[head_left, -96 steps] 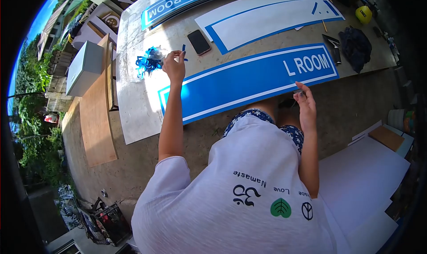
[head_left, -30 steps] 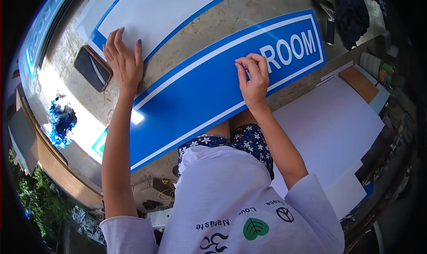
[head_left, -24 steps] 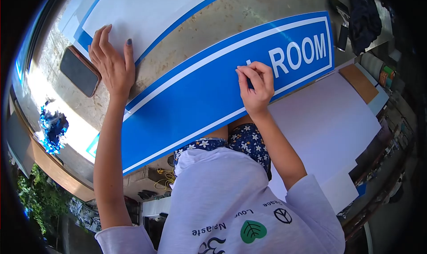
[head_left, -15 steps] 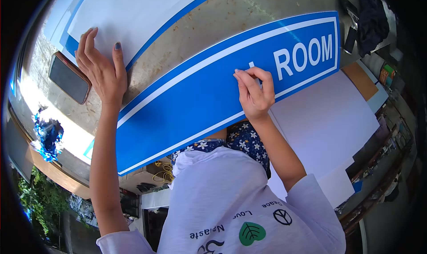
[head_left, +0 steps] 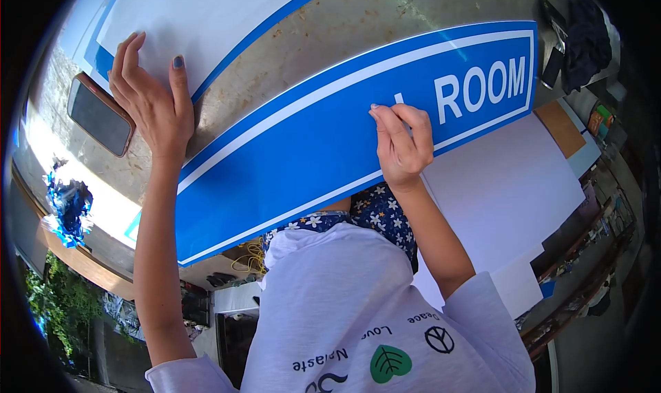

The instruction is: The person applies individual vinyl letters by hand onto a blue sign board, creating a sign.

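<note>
A long blue sign (head_left: 275,173) with a white border line lies across the table, the word ROOM (head_left: 482,87) in white at its right end. My right hand (head_left: 406,142) is over the sign left of that word, its fingertips pinched together. Whatever those fingers hold is too small to make out, and the hand partly covers a white letter. My left hand (head_left: 153,104) has its fingers apart, beyond the sign's upper left edge, by a white sheet with a blue border (head_left: 200,28). A phone (head_left: 101,114) lies just left of it.
The grey table (head_left: 317,28) runs behind the sign. Dark cloth (head_left: 585,42) and small dark items are at the upper right. White sheets (head_left: 502,186) extend at the right below the sign. Shiny blue scraps (head_left: 69,204) are at the left, and yellow cord (head_left: 251,255) lies below the sign.
The view has shifted slightly. The sign's right end and my right hand appear a little farther right; my left hand appears slightly farther left. Both hands keep nearly the same pose.
</note>
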Demonstrator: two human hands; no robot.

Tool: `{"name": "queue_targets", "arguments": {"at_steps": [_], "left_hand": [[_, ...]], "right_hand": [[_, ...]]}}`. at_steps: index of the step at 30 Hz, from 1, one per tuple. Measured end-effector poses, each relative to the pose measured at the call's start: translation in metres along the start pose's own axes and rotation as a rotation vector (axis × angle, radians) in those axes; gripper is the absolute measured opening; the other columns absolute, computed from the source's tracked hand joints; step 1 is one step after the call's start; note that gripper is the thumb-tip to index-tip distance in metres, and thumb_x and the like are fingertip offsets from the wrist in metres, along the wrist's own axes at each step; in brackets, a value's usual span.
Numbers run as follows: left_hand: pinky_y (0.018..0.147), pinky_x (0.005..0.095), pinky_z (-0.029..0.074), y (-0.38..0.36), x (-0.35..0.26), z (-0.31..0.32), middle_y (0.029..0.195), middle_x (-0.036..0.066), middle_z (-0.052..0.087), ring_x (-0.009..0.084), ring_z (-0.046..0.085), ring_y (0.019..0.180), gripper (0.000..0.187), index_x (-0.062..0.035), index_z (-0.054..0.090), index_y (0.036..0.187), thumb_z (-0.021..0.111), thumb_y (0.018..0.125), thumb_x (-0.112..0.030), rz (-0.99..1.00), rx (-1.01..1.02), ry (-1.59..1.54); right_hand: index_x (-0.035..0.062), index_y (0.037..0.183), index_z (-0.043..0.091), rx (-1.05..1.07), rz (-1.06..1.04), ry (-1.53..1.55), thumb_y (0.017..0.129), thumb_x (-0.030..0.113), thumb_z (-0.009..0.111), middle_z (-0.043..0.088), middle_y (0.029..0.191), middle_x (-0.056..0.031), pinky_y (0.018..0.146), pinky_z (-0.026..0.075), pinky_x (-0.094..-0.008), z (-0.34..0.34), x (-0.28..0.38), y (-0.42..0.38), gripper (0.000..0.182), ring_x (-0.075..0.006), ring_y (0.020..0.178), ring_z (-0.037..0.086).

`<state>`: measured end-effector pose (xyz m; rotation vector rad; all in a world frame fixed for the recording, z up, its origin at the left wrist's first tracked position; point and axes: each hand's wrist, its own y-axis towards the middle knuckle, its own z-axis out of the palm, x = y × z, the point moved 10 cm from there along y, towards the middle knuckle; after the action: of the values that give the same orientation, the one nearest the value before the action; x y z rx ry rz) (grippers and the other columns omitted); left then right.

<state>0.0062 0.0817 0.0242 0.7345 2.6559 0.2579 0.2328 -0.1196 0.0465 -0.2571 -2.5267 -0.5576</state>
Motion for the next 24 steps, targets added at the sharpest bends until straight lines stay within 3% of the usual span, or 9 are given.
{"name": "queue_targets", "arguments": {"at_steps": [8,24], "left_hand": [[0.109,0.0440,0.024,-0.001,0.000,-0.001,0.138,0.014,0.042,0.0294,0.034,0.129,0.052,-0.0075,0.038,0.137,0.046,0.097,-0.040,0.012,-0.022,0.015],[0.109,0.0453,0.024,-0.003,0.003,-0.002,0.137,0.014,0.042,0.0301,0.037,0.128,0.054,-0.0108,0.037,0.138,0.046,0.096,-0.045,0.041,-0.062,0.013]], "right_hand": [[0.0010,0.092,0.072,0.013,0.048,-0.011,0.072,-0.002,0.077,0.060,0.086,-0.0048,0.058,0.047,-0.0279,0.005,-0.006,0.003,0.021,-0.0185,0.070,0.055],[0.0054,0.086,0.074,-0.032,0.096,0.094,0.068,0.002,0.080,0.059,0.082,-0.0030,0.055,0.047,-0.0261,-0.002,-0.013,-0.003,0.020,-0.0166,0.068,0.055]]}}
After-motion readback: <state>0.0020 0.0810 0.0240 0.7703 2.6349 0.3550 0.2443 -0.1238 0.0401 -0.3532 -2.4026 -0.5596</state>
